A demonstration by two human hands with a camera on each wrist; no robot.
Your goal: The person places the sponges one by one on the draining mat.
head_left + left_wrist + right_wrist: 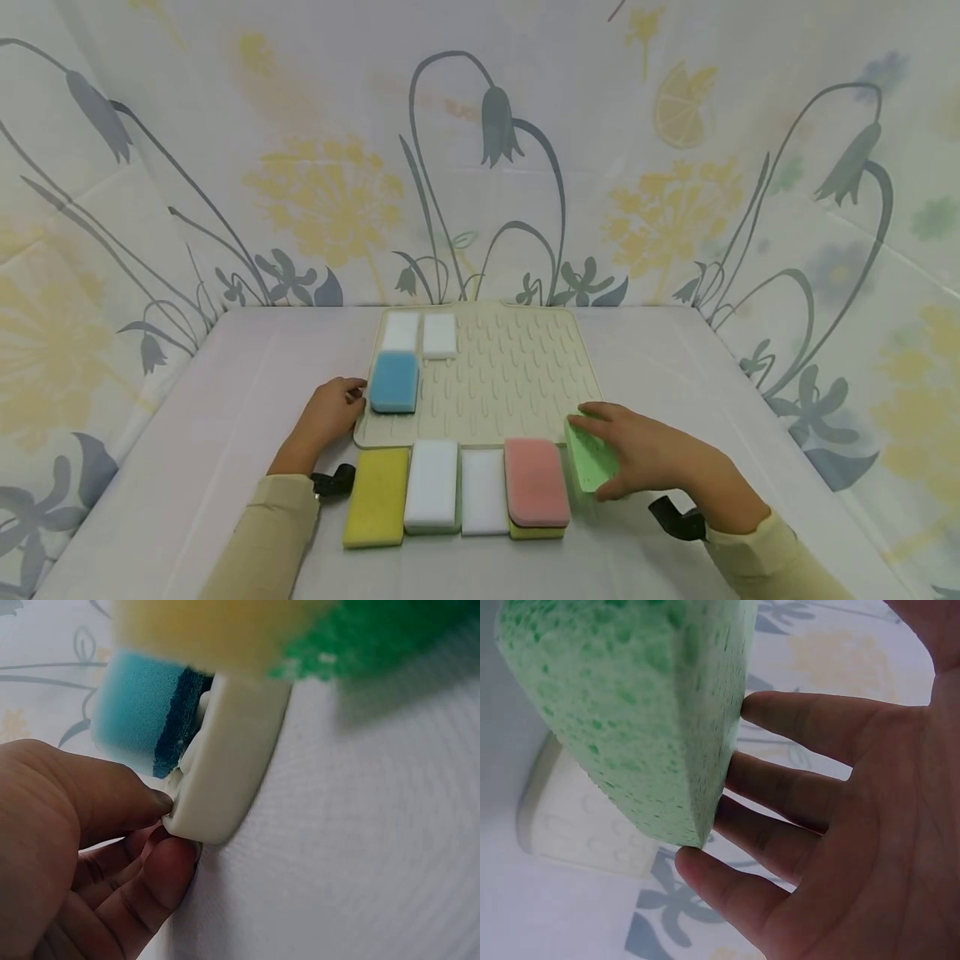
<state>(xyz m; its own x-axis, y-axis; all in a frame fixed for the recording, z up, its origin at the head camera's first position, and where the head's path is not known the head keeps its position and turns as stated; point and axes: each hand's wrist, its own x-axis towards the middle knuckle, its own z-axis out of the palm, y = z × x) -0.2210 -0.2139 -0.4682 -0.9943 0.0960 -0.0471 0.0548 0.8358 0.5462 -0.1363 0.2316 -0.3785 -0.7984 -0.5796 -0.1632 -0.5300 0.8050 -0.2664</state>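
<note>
Left of the frame's centre, the left hand (327, 414) pinches the mat (510, 375) by its edge, likely to steady it; right of centre, the right hand (648, 450) grips the green sponge (588, 458) by its edges. More sponges (432, 486) line the lower middle, presumably for easy reach.
</note>
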